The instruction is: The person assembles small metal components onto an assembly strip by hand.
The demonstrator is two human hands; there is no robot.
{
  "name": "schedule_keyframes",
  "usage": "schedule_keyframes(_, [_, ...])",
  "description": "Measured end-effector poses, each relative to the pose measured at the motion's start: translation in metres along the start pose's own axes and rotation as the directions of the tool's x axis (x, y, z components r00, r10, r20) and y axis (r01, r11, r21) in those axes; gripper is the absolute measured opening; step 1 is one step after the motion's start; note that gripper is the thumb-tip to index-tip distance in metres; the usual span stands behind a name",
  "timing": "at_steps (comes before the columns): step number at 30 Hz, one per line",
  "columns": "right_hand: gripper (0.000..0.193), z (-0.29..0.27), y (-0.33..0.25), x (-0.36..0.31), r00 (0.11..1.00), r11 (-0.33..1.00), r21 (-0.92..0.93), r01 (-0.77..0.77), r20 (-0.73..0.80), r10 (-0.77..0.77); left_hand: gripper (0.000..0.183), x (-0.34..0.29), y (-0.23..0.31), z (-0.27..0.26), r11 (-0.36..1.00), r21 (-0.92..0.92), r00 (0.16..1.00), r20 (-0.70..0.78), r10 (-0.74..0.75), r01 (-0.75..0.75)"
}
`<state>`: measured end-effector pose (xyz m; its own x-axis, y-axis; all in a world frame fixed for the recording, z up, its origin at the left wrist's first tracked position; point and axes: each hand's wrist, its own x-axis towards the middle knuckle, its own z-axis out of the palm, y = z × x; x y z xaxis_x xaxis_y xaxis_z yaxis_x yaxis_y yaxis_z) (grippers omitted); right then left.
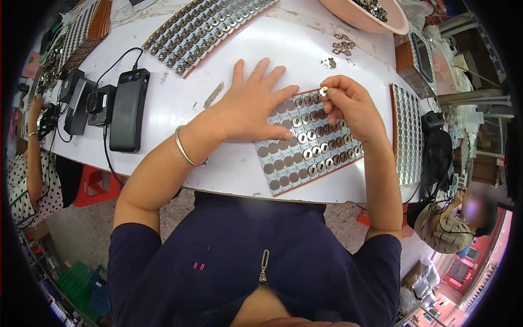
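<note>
A flat board (pixel 289 170) with rows of dark round spots lies on the white table in front of me. Shiny round metal pieces with a centre opening cover many spots on its middle and right; the left columns show bare dark circles. My left hand (pixel 253 106) has its fingers spread, its thumb over the board's left part and the other fingers beyond its upper left corner. Above the far right corner, my right hand (pixel 348 106) pinches one small round metal piece (pixel 323 91) between thumb and forefinger.
Loose metal pieces (pixel 343 44) lie beyond the board, below a pink basin (pixel 357 16) holding more. A filled board (pixel 204 35) lies far left, another board (pixel 407 136) at right. A black power bank (pixel 129 111) with cables is left. Other people sit at left (pixel 32 174) and right (pixel 444 223).
</note>
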<state>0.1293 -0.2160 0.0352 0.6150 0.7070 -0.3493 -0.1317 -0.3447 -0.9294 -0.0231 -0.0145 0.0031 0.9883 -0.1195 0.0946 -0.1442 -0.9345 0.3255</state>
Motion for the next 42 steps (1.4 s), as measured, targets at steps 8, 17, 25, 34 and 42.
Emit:
schedule_keyframes(8, [0.020, 0.016, -0.009, -0.003, 0.997, 0.995, 0.066, 0.072, -0.020, -0.071, 0.089, 0.002, 0.007, 0.008, 0.997, 0.002, 0.997, -0.002, -0.080, 0.080])
schedule_keyframes(17, [0.014, 0.023, 0.006, 0.005, 0.991, 0.943, -0.320, 0.089, -0.071, -0.117, 0.096, -0.002, 0.014, 0.019, 0.991, 0.103, 0.996, -0.021, -0.082, 0.083])
schedule_keyframes(25, [0.016, 0.042, -0.002, 0.000, 0.973, 0.798, -0.585, 0.145, -0.062, -0.222, 0.101, -0.004, 0.016, 0.019, 0.991, 0.096, 0.995, -0.033, -0.090, 0.093])
schedule_keyframes(34, [0.016, 0.046, 0.010, -0.004, 0.887, 0.616, -0.729, 0.298, -0.028, -0.462, 0.101, -0.003, 0.017, 0.021, 0.991, 0.100, 0.994, -0.064, -0.087, 0.093])
schedule_keyframes(42, [0.017, 0.045, 0.015, -0.005, 0.878, 0.593, -0.746, 0.303, -0.023, -0.478, 0.100, -0.001, 0.015, 0.020, 0.987, 0.115, 0.993, -0.063, -0.101, 0.108])
